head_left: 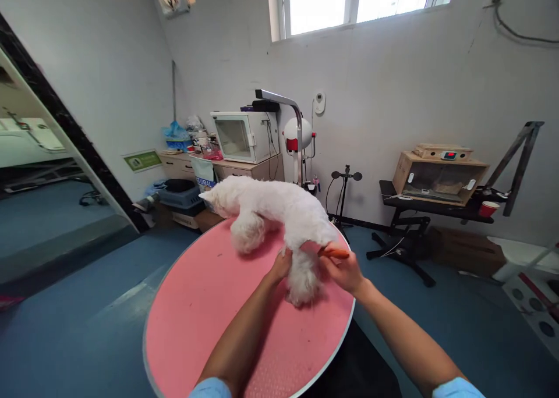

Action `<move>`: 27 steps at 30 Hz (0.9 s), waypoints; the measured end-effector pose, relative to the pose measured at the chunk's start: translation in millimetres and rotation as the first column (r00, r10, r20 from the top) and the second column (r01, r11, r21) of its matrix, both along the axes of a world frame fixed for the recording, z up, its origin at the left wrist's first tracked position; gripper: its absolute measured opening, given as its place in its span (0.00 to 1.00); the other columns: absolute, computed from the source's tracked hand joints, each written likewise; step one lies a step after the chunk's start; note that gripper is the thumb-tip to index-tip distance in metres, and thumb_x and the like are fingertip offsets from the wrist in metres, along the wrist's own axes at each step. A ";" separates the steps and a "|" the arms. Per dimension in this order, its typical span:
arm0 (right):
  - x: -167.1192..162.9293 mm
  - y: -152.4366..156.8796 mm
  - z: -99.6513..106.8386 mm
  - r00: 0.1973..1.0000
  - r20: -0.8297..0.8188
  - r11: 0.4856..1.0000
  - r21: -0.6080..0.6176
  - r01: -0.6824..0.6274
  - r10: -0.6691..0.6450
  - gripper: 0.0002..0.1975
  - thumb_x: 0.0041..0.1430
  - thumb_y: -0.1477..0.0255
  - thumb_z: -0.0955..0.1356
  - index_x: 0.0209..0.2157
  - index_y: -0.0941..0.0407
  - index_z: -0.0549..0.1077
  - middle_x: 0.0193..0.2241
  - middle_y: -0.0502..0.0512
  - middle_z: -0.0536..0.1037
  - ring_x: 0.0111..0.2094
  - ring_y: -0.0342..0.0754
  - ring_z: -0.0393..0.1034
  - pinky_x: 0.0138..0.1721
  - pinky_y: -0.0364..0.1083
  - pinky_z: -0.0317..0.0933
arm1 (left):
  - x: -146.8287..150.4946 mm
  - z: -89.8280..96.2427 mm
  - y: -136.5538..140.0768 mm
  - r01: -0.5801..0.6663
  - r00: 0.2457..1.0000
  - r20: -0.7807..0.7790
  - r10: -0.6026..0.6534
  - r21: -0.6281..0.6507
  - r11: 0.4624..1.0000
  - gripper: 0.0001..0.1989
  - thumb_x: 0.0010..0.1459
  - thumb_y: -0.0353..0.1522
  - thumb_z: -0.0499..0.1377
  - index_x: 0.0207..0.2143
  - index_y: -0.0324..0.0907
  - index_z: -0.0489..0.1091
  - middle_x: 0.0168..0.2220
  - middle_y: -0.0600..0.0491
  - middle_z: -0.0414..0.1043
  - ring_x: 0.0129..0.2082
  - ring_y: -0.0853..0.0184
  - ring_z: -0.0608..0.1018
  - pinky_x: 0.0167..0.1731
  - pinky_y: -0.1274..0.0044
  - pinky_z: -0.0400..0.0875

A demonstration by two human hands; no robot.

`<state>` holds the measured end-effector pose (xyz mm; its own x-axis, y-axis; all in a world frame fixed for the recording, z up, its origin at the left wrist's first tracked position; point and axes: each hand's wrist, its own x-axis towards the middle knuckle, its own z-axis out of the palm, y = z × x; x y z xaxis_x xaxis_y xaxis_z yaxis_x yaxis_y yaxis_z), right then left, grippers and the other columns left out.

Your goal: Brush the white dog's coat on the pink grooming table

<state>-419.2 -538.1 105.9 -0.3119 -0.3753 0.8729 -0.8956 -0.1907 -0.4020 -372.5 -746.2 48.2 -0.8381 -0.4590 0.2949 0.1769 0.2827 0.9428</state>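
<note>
A white fluffy dog [279, 203] stands on a round pink grooming table [209, 305], its head toward the left. My left hand [282, 264] is closed at the upper part of the near hind leg [303, 279], fingertips pressed into the fur. On the other side of that leg, my right hand [345, 270] grips an orange-handled grooming tool [335, 252]. The tool's tip points left toward the back of the leg; its working end is too small and partly hidden to tell its kind.
A metal grooming arm [279, 98] rises behind the dog. A white cabinet [262, 136] sits on the counter at the back left. Against the right wall, a wooden box with a glass front [437, 180] and a red cup [488, 209] stand on a black table [388, 194].
</note>
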 end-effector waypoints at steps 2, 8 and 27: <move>2.3 -0.5 -9.1 0.996 0.032 0.981 -0.173 0.093 -0.089 0.08 0.57 0.76 0.69 0.39 0.52 0.70 0.39 0.56 0.78 0.42 0.51 0.76 0.42 0.53 0.73 | -0.4 -2.4 -1.3 0.018 1.000 0.002 -0.018 -0.004 1.000 0.41 0.48 0.65 0.46 0.37 0.37 0.73 0.38 0.42 0.78 0.40 0.55 0.76 0.45 0.66 0.70; 0.4 2.1 -8.7 0.993 -0.067 0.990 -0.115 0.086 -0.094 0.06 0.57 0.75 0.69 0.37 0.52 0.71 0.38 0.54 0.79 0.39 0.50 0.77 0.41 0.52 0.74 | -2.2 -8.4 -7.2 0.006 1.000 0.003 -0.006 0.023 1.000 0.45 0.48 0.66 0.45 0.40 0.35 0.73 0.42 0.38 0.77 0.45 0.51 0.75 0.50 0.63 0.67; 3.6 16.6 30.2 0.992 -0.030 0.922 -0.372 0.103 -0.123 0.15 0.56 0.80 0.68 0.42 0.50 0.66 0.43 0.53 0.76 0.44 0.50 0.75 0.43 0.52 0.72 | 0.1 9.6 13.9 0.045 0.997 -0.058 -0.042 0.060 0.997 0.32 0.53 0.58 0.50 0.38 0.39 0.72 0.42 0.41 0.78 0.46 0.51 0.74 0.50 0.66 0.68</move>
<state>-415.5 -521.5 136.2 -0.2839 0.0122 0.9588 -0.9376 -0.2126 -0.2750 -372.4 -732.3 57.8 -0.8403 -0.4410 0.3153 0.2419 0.2156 0.9461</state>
